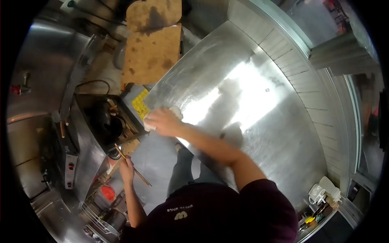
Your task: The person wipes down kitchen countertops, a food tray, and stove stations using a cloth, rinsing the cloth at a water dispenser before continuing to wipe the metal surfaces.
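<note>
Two items in hand: gripping white cloth (pixel 177 113) with right hand (pixel 163 121) at left edge of bench (pixel 279 129), holding wooden chopsticks (pixel 142 177) in left hand (pixel 127 170), off the bench. Looks mid-wipe, dark speck (pixel 222 135) farther in; can't tell wiped area from unwiped.

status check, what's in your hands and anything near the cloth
Left hand gripping wooden stick. Right hand holding white cloth at steel table's corner. Yellow item beside it in view, height unclear.

bunched white cloth (pixel 177 113), slanting wooden chopsticks (pixel 142 177)
</note>
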Available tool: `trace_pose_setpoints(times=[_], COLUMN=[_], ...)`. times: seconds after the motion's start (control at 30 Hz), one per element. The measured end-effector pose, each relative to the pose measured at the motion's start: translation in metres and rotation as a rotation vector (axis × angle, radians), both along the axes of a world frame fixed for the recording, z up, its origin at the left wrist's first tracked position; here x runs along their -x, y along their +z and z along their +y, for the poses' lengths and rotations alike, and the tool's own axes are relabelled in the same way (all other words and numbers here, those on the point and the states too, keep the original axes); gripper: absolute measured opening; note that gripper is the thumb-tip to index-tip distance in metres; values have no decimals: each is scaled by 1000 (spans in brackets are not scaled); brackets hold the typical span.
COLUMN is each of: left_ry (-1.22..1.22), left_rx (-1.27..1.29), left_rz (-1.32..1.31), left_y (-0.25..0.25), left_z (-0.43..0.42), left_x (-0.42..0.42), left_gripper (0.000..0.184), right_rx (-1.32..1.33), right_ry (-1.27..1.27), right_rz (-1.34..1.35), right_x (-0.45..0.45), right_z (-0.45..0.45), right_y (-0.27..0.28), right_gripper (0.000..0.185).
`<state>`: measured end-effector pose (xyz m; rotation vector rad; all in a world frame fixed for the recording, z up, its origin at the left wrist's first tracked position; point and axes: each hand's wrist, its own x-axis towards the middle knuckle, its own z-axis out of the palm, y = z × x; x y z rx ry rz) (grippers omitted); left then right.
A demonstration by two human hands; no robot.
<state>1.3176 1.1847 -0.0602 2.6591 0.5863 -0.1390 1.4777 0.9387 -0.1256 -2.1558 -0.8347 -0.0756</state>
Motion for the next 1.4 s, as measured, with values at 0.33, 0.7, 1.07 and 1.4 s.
trace_pose_setpoints(times=[0.33, 0.7, 1.07, 1.4], left_ry=[187, 139, 257, 114], left_rx=[111, 51, 11, 157], left_rz=[149, 137, 199, 48], left_y=[-28, -20, -22, -14], left_z=[20, 29, 58, 94], left_x=[47, 31, 105, 68], left_gripper=[22, 21, 26, 24], right_rx=[296, -12, 48, -632], right_ry=[-931, 1, -685, -420], right_rz=[-279, -65, -287, 533], right_x=[-251, -112, -153, 78], right_z=[-239, -52, -98, 51], right_y=[-6, -53, -33, -9], right_gripper=[38, 49, 37, 41])
